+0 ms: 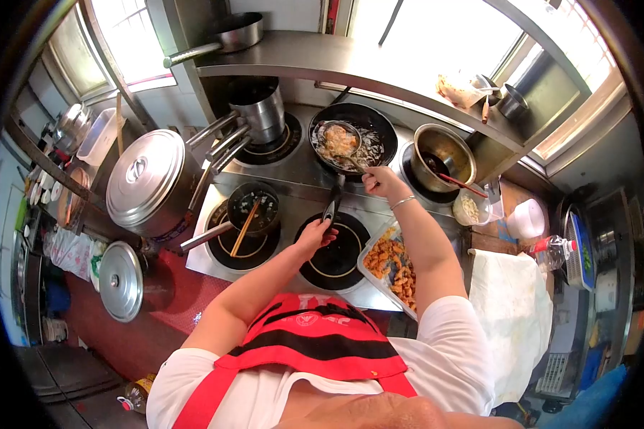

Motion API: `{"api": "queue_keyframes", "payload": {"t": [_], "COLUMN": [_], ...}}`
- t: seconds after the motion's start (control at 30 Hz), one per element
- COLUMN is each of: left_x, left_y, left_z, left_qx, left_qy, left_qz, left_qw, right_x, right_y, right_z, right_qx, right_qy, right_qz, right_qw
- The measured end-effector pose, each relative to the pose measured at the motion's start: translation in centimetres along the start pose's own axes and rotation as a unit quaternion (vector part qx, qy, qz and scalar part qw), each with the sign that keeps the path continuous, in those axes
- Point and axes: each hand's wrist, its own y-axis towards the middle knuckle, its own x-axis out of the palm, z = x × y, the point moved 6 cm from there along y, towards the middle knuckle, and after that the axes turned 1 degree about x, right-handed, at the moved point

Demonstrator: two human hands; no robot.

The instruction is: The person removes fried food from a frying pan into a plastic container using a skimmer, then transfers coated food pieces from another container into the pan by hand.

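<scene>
A black frying pan (390, 132) with bubbling oil stands on a back burner. Its handle (334, 194) points toward me, and the fingers of my left hand (316, 236) are closed around the near end. My right hand (383, 182) grips the handle of a round skimmer (356, 163), whose bowl is over the pan. Orange-brown fried pieces (340, 140) sit in the skimmer bowl, with foaming oil around it. Below my right forearm a clear plastic tub (371, 273) holds many browned fried pieces (392, 261), partly hidden by the arm.
Left of the pan are stacked saucepans (259, 111), a small saucepan (254, 209) with chopsticks (245, 227), and a large lidded pot (154, 179). A steel pot (445, 154) with a red-handled utensil stands on the right. A metal shelf (322, 57) runs above the stove.
</scene>
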Motion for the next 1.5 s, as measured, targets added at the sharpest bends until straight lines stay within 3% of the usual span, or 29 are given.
{"api": "queue_keyframes", "payload": {"t": [0.13, 0.27, 0.43, 0.57, 0.6, 0.67, 0.7, 0.73, 0.8, 0.83, 0.87, 1.03, 1.13, 1.17, 1.27, 1.33, 1.43, 1.5], "left_x": [0.0, 0.1, -0.1, -0.2, -0.2, -0.2, -0.2, -0.1, -0.3, -0.3, -0.3, -0.1, 0.0, 0.1, 0.0, 0.2, 0.1, 0.2], "left_y": [-0.1, -0.2, -0.2, -0.3, -0.4, -0.6, -0.6, -0.7, -0.6, -0.6, -0.5, -0.5, -0.6, -0.6, -0.5, -0.7, -0.4, -0.4], "left_z": [0.0, 0.2, -0.1, 0.2, 0.3, 0.4, 0.5, 0.6, 0.6, 0.6, 0.5, 0.4, 0.5, 0.5, 0.5, 0.7, 0.4, 0.4], "left_qx": [0.006, 0.01, 0.006, 0.012, 0.012, 0.006, 0.006, 0.004, 0.002, 0.003, 0.003, 0.007, 0.007, 0.007, 0.007, 0.009, 0.011, 0.013], "left_qy": [-0.001, 0.0, 0.008, 0.006, 0.004, 0.005, 0.004, 0.007, 0.009, 0.011, 0.012, 0.021, 0.024, 0.024, 0.032, 0.032, 0.031, 0.03], "left_qz": [-0.003, 0.0, 0.012, 0.016, 0.018, 0.015, 0.017, 0.018, 0.02, 0.021, 0.021, 0.019, 0.019, 0.019, 0.019, 0.02, 0.017, 0.011], "left_qw": [1.0, 1.0, 1.0, 1.0, 1.0, 1.0, 1.0, 1.0, 1.0, 1.0, 1.0, 1.0, 1.0, 1.0, 0.999, 0.999, 0.999, 0.999], "right_x": [-0.2, -0.4, -3.1, -5.4, -5.7, -6.9, -12.3, -11.8, -8.3, -6.9, -7.0, -7.9, -7.5, -7.7, -6.1, -3.0, -3.5, -3.3], "right_y": [-1.0, -3.7, -6.1, -7.4, -7.2, -6.9, -0.5, -1.2, -6.0, -7.9, -7.9, -6.5, -5.8, -5.2, -5.2, -8.0, -4.5, -3.1], "right_z": [0.4, -0.3, -4.8, -8.5, -8.8, -10.6, -12.7, -12.6, -12.3, -11.4, -11.4, -9.2, -7.8, -7.5, -5.8, -5.1, -3.2, -2.5], "right_qx": [0.061, 0.058, -0.108, -0.2, -0.199, -0.268, -0.304, -0.304, -0.283, -0.211, -0.21, -0.054, -0.026, -0.003, 0.012, -0.044, 0.054, 0.055], "right_qy": [0.124, 0.136, -0.071, -0.288, -0.289, -0.483, -0.576, -0.577, -0.718, -0.702, -0.702, -0.464, -0.504, -0.446, -0.414, -0.405, -0.235, -0.211], "right_qz": [-0.082, -0.115, 0.004, 0.124, 0.122, 0.243, 0.251, 0.248, 0.264, 0.255, 0.256, 0.071, 0.052, 0.026, 0.007, 0.04, -0.018, -0.029], "right_qw": [0.987, 0.982, 0.992, 0.928, 0.928, 0.797, 0.716, 0.717, 0.578, 0.631, 0.631, 0.881, 0.861, 0.895, 0.91, 0.913, 0.97, 0.976]}}
